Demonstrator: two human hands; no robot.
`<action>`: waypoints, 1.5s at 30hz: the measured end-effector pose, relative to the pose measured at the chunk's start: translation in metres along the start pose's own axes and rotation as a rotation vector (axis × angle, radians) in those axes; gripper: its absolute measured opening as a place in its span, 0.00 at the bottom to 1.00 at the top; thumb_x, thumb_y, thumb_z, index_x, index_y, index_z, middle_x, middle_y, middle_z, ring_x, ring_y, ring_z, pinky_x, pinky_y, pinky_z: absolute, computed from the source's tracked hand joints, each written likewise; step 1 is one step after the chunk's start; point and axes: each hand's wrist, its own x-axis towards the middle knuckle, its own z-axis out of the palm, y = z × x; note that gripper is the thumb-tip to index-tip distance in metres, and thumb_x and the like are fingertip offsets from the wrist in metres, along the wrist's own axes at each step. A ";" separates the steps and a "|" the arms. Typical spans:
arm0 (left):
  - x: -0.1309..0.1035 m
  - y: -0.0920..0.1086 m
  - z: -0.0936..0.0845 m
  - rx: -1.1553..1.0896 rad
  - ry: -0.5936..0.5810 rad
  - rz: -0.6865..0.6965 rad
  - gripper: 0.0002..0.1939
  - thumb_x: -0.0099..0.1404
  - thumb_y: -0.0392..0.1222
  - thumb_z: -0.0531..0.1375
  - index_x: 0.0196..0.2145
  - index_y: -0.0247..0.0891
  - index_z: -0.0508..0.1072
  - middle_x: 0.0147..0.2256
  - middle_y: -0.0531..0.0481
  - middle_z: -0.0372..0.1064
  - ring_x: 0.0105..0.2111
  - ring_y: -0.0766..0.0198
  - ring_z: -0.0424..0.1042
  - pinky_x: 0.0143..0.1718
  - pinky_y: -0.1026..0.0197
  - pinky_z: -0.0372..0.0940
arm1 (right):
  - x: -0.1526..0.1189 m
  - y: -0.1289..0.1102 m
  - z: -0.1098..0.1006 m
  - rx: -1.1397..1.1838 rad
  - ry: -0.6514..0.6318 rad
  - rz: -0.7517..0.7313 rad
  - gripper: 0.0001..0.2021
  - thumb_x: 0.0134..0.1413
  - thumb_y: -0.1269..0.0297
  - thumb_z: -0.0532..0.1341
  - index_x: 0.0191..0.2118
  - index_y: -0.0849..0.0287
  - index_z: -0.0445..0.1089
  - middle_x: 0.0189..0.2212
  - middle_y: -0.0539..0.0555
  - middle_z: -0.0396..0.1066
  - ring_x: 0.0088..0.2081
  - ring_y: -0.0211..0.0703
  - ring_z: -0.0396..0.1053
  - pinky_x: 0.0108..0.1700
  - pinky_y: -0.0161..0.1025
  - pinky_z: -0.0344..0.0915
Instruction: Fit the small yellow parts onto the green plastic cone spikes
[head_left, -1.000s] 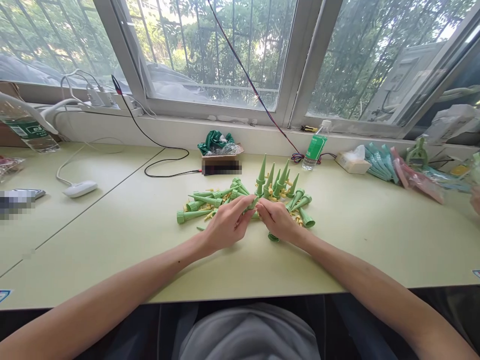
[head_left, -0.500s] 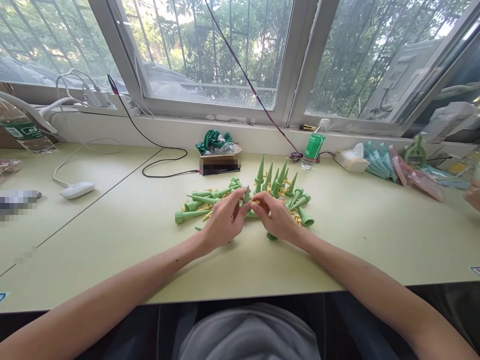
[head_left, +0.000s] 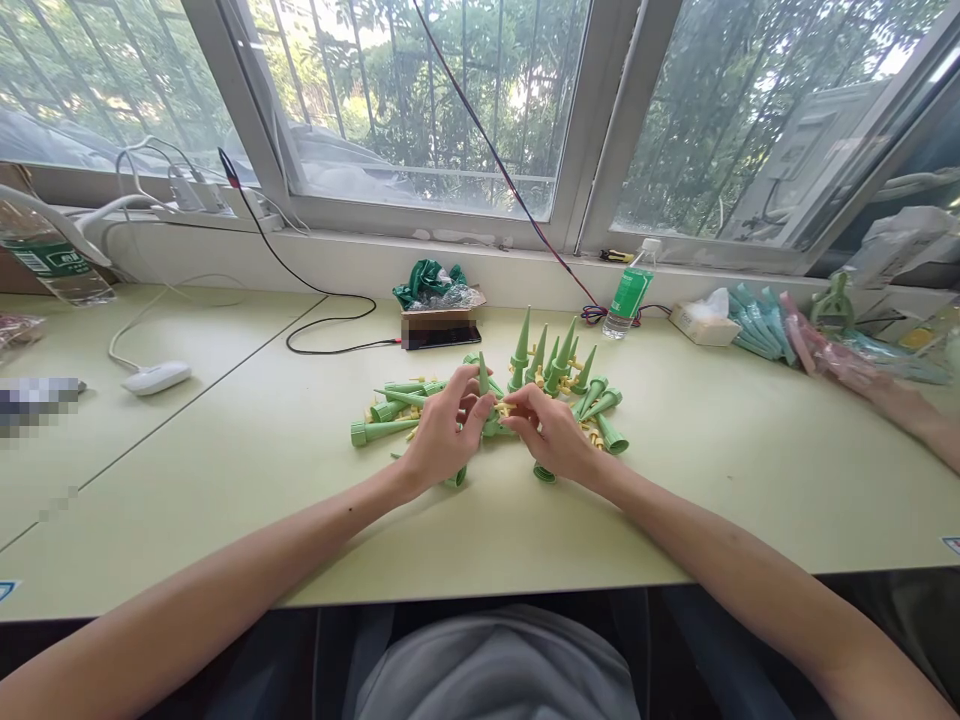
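Inside clamped left grip [head_left: 442, 432] stands a spike [head_left: 483, 374]; right grip [head_left: 553, 430] pinches a yellow piece [head_left: 503, 405].

Light green spikes [head_left: 522, 352]; yellow fittings [head_left: 506, 405]; pale yellow-green tabletop [head_left: 247, 460]; white mouse [head_left: 157, 378]; green bottle label [head_left: 630, 292]; grey shirt [head_left: 495, 665].
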 end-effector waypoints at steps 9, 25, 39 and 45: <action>-0.007 -0.007 0.001 0.157 -0.086 0.136 0.12 0.71 0.39 0.53 0.52 0.40 0.62 0.29 0.54 0.67 0.22 0.70 0.61 0.26 0.67 0.61 | -0.001 -0.001 -0.002 0.031 -0.036 0.088 0.16 0.68 0.54 0.51 0.29 0.56 0.56 0.17 0.44 0.59 0.19 0.33 0.56 0.25 0.32 0.54; -0.008 -0.002 -0.001 0.322 -0.149 0.450 0.17 0.70 0.33 0.51 0.55 0.40 0.63 0.35 0.47 0.70 0.27 0.67 0.66 0.27 0.66 0.61 | 0.002 -0.004 0.000 -0.024 0.038 0.101 0.18 0.66 0.58 0.50 0.24 0.57 0.54 0.17 0.45 0.54 0.21 0.33 0.51 0.25 0.34 0.50; 0.000 0.000 0.003 -0.028 -0.016 -0.110 0.12 0.70 0.46 0.56 0.48 0.39 0.64 0.31 0.51 0.68 0.25 0.69 0.68 0.21 0.69 0.59 | 0.003 -0.006 0.001 -0.016 0.018 0.088 0.08 0.65 0.63 0.56 0.46 0.58 0.67 0.25 0.48 0.66 0.25 0.36 0.61 0.31 0.34 0.61; -0.002 0.001 0.003 -0.009 -0.036 -0.096 0.11 0.70 0.44 0.55 0.48 0.39 0.63 0.30 0.52 0.66 0.24 0.71 0.65 0.22 0.70 0.59 | 0.004 -0.006 0.000 -0.011 0.024 0.062 0.06 0.65 0.64 0.56 0.43 0.58 0.67 0.23 0.47 0.65 0.23 0.35 0.60 0.30 0.33 0.61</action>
